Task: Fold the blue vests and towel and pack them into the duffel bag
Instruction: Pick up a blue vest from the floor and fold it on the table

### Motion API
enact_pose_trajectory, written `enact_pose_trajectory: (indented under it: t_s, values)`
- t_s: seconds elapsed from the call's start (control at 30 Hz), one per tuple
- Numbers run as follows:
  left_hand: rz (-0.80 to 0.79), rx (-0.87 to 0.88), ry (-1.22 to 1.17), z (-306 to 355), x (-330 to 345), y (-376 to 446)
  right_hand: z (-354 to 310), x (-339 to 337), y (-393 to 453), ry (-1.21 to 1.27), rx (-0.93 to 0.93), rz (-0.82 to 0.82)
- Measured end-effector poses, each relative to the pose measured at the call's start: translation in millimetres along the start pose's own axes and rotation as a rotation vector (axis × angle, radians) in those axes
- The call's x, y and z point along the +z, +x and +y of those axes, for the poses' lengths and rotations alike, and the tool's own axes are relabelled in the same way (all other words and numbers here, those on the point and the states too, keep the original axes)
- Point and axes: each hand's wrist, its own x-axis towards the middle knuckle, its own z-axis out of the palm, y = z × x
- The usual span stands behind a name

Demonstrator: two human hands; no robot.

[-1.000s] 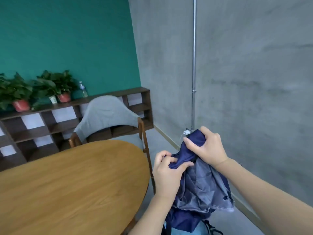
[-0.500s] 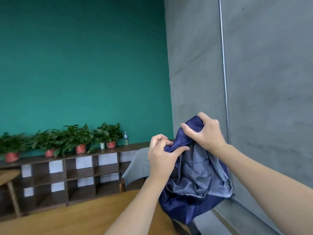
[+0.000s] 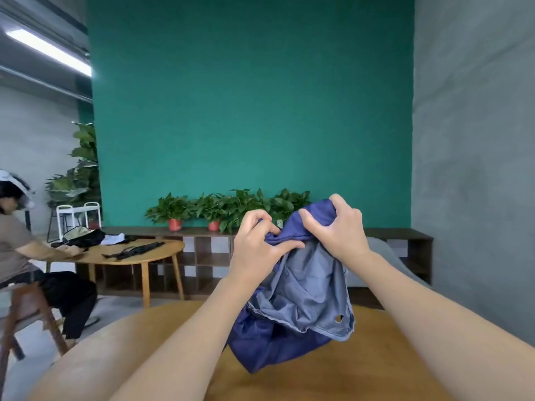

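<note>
Head view, nearest first: wooden worktop [image 3: 390, 369] fills the lower frame, both forearms reaching up over it. Blue vest [image 3: 298, 308] hangs bunched in mid-air at centre frame, grey lining outward, its lowest fold close to the worktop; contact cannot be judged. Left hand [image 3: 254, 244] pinches the upper edge between thumb and curled fingers. Right hand [image 3: 338, 227] grips the same edge just beside it, fingers clenched over the cloth.

Step in hand, as judged: sorting out the crumpled vest, not yet folding. Next move calls for finding the shoulders or hem, drawing the hands apart and laying the cloth flat on the worktop. Duffel bag and towel not in view.

Farther back: second table [image 3: 136, 250] at left with a seated person [image 3: 26, 256], potted plants [image 3: 228, 206] on a low shelf [image 3: 202, 256], teal wall.

Versus half a second ago: grip unchanged; view has swung left, so the second table and person now show.
</note>
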Motion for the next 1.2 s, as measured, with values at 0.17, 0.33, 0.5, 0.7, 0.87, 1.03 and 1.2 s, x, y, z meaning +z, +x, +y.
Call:
enact_pose_trajectory:
  t_s: [0.17, 0.33, 0.5, 0.7, 0.87, 1.03, 1.2]
  values:
    - [-0.191, -0.066, 0.081, -39, -24, -49, 33, 57, -60, 0.011, 0.250, -0.127]
    - [-0.361, -0.181, 0.070, -52, -4, -118, 88, 61, -125, -0.127, 0.544, -0.286]
    - [-0.605, -0.343, 0.050, -55, 33, -168, 133, 40, -167, -0.476, 0.798, -0.641]
    - [-1.020, -0.510, -0.002, -48, 66, -204, 171, 3, -199, -0.653, 0.913, -0.876]
    - [-1.081, -0.563, -0.017, -50, 56, -220, 166, 11, -185, -0.718, 0.759, -0.826]
    - [-0.948, -0.565, 0.158, -65, 17, -214, 142, 60, -172, -0.509, 0.600, -0.776]
    - [-0.938, -0.628, 0.330, -102, -29, -215, 120, 124, -172, -0.381, 0.500, -0.837]
